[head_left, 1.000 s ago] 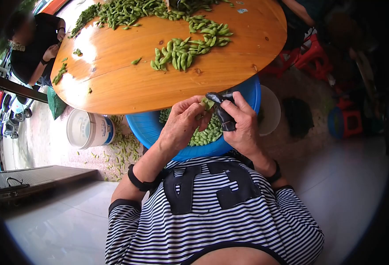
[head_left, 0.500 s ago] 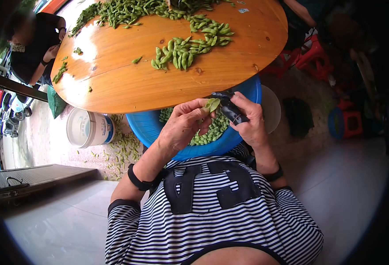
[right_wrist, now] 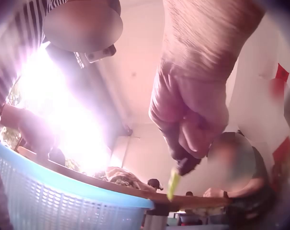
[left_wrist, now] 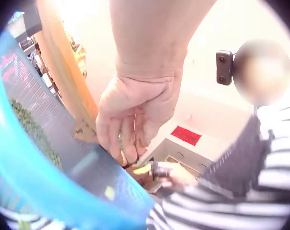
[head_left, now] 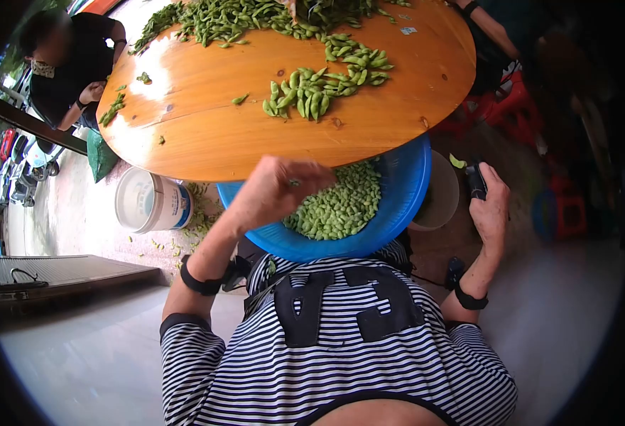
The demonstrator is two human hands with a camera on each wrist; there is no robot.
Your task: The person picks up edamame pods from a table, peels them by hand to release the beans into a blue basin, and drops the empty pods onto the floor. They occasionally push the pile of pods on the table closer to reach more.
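Note:
In the head view my left hand (head_left: 284, 186), blurred, hovers over the left side of a blue basin (head_left: 412, 188) near the table edge. Its fingers hang loosely bent in the left wrist view, and no held thing shows between them. Shelled green beans (head_left: 344, 202) fill the basin's bottom. Out to the right, beyond the basin rim, my right hand (head_left: 490, 202) has black coverings (head_left: 476, 181) on its thumb and finger. A green bean pod (head_left: 457, 161) sticks out from those covered fingertips, pinched at one end; the pod (right_wrist: 173, 183) points down in the right wrist view.
A round wooden table (head_left: 206, 128) lies ahead, with a small heap of pods (head_left: 316, 92) and a larger pile (head_left: 234, 21) behind. A pale bin (head_left: 440, 195) stands right of the basin, a white bucket (head_left: 138, 202) left. Another person (head_left: 78, 64) sits at far left.
My hands have parted: the right swung out to the right with the pod, past the basin. The left let go of the pod and stays over the basin's left side. More beans show.

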